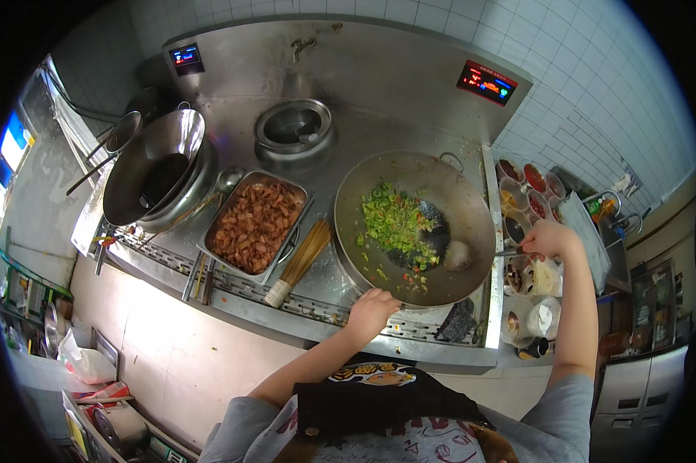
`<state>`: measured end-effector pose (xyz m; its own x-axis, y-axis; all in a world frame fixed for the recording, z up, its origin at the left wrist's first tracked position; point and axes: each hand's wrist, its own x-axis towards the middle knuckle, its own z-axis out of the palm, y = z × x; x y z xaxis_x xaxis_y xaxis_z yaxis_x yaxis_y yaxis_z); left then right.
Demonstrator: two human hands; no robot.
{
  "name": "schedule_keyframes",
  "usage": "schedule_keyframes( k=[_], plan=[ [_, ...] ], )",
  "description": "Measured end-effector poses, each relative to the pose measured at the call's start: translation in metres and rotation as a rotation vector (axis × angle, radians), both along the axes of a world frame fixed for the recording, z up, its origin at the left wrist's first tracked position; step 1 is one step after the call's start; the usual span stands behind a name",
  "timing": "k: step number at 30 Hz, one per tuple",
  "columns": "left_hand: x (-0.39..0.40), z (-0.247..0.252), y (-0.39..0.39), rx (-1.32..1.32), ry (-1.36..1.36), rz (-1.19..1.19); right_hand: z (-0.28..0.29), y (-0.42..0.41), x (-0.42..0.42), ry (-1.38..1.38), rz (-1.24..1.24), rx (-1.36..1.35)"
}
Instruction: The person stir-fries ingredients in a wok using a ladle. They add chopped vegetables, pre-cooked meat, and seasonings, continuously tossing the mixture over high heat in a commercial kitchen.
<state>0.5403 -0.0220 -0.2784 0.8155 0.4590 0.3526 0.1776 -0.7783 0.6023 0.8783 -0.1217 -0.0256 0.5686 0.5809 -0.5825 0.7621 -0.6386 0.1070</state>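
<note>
A large metal wok (406,168) stands on the right burner, with chopped green vegetables and red bits (397,220) on its left side. My left hand (374,308) grips the wok's near rim or handle; the grip point is partly hidden by the fingers. My right hand (550,238) is closed on the handle of a ladle, just outside the wok's right rim. The ladle's bowl (457,256) rests inside the wok, to the right of the vegetables. A bamboo wok brush (306,257) lies left of the wok, beside a steel tray (267,279) of sliced cooked meat (255,223).
Stacked woks (194,130) sit on the left burner, with strainers (123,132) behind. A round steel pot (293,124) is set in the stove's back, below a tap (301,47). Seasoning containers (517,226) line the right side. A dark scouring pad (457,322) lies at the front edge.
</note>
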Motion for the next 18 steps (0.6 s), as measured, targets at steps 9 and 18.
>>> schedule_keyframes(
  k=[9,18],
  plan=[
    [0.002,0.001,0.002,-0.002,0.006,-0.014,-0.087,0.035,-0.036,-0.003,0.313,0.516],
    [0.001,0.003,-0.002,0.004,0.005,0.011,0.027,0.005,-0.023,0.224,0.246,-0.219]
  ],
)
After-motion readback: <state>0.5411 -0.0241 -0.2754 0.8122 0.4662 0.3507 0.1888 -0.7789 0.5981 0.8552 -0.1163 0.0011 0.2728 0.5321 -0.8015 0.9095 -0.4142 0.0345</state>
